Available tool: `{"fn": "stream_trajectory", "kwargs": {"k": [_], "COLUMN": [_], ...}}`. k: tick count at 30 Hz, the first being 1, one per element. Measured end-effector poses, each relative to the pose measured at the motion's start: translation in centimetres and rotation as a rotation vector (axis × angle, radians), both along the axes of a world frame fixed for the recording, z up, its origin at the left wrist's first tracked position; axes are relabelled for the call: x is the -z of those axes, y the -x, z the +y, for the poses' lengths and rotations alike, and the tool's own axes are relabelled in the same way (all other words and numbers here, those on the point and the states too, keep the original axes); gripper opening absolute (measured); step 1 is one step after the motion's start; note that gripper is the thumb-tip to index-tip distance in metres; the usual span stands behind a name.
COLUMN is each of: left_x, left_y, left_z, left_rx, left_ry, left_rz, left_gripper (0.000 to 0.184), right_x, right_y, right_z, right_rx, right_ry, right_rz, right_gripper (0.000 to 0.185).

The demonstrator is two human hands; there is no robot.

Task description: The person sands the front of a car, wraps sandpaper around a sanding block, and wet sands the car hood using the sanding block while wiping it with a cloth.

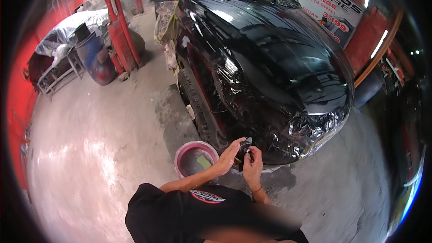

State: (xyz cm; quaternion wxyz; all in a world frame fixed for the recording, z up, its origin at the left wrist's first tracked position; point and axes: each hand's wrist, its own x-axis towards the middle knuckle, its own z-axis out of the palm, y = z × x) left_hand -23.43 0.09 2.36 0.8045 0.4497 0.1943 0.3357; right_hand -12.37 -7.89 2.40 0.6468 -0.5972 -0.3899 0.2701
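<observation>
Both my hands are at the lower front corner of a black car [265, 58]. My left hand [228, 158] has its fingers stretched out along the edge of a small dark piece [245, 146] with a pale grey corner. Close beside it, my right hand [253, 165] is closed, with thumb and fingers pinched on that piece. What exactly the piece is cannot be made out. Just left of my hands, a pink basin [179, 158] stands on the floor with liquid and a light green rectangular pad [204, 162] in it.
Clear plastic film [310, 130] clings to the car's front, and masking covers its windshield area. A blue drum [95, 60] stands by a red post [120, 31], near a metal stand [58, 74]. Wet patches mark the concrete floor [103, 126]. A car-care banner [321, 4] hangs behind.
</observation>
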Motion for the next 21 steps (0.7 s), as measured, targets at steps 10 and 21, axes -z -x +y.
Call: {"fn": "stream_trajectory", "kwargs": {"k": [10,21], "left_x": [0.4,-1.3], "left_y": [1.7,3.0], "left_z": [1.8,2.1], "left_rx": [0.454,0.097], "left_ry": [0.564,-0.262], "left_rz": [-0.563,0.042], "left_gripper": [0.052,0.039], "right_x": [0.7,0.5], "right_y": [-1.8,-2.3], "right_z": [-0.3,-0.5], "right_rx": [-0.030,-0.304], "right_ry": [0.044,0.069], "right_rz": [0.148,0.454], "right_gripper": [0.026,0.027]}}
